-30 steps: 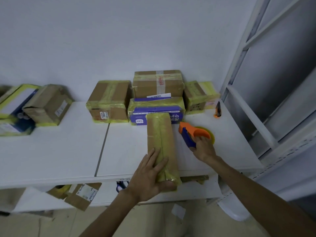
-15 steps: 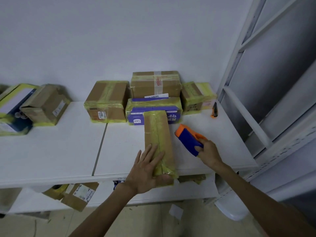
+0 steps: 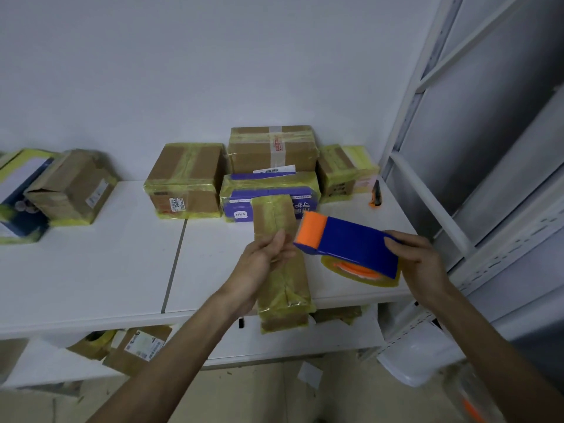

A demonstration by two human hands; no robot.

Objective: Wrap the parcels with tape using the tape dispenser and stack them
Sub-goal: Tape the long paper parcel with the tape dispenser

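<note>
On the white table [image 3: 91,270], in the head view, seven parcels can be counted. Two sit at the far left [image 3: 70,187], and four are grouped against the wall: a brown box [image 3: 183,178], a purple box [image 3: 241,206] with another brown box [image 3: 271,149] stacked on it, and a small box [image 3: 345,170] to the right. The seventh is one long parcel [image 3: 283,288] lying in the middle, its near end hanging past the table's front edge. There is one tape dispenser [image 3: 348,242], blue with an orange nose, and one small orange knife [image 3: 376,195] near the back right corner.

The left hand [image 3: 262,261] grips the long parcel at its left edge, thumb curled over the top. The right hand [image 3: 418,264] is wrapped round the rear of the tape dispenser and holds it above the table, just right of the long parcel (whether the orange nose touches the wrapping cannot be told). A yellowish tape roll [image 3: 360,277] shows below the blue body.

The table has a seam [image 3: 174,261] down it and stands against a plain white wall [image 3: 213,71]. A grey metal rack [image 3: 457,178] rises at the right. More boxes [image 3: 137,346] lie beneath the table.
</note>
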